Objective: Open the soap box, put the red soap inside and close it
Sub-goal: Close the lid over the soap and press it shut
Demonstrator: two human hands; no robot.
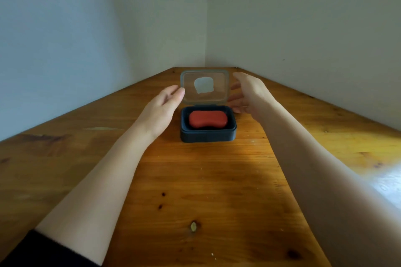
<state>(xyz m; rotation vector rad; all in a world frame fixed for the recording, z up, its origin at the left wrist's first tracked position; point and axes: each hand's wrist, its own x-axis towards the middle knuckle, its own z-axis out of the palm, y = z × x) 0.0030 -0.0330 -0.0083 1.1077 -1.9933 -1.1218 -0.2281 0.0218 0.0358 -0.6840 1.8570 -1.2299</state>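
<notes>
Head view, single frame. Wooden counter (pixel 195 180) set into the corner of two pale walls (pixel 303 17).

Soap box (pixel 207 134): dark base, sitting on the counter toward its far corner, roughly midway between the left and right edges. Clear lid (pixel 205 86) stands raised and nearly upright behind the base, joined along the base's far rim. A pale patch shows on the lid's clear panel; what it is cannot be told.

Red soap (pixel 207 122): lying flat inside the base, long side running left to right, fully within the rim.

Left hand (pixel 161 110): just left of the box, fingers spread loosely, holding nothing. Fingertips (pixel 180 92) are at the lid's left edge; contact or a small gap cannot be told.

Right hand (pixel 249 95): just right of the lid, fingers apart and slightly curled toward the lid's right edge, holding nothing. Some blur here; contact with the lid cannot be confirmed.

Both forearms are bare and reach in from the near edge. A dark sleeve (pixel 43 251) shows at the lower left.

Bright light patch on the counter at the near right edge.
</notes>
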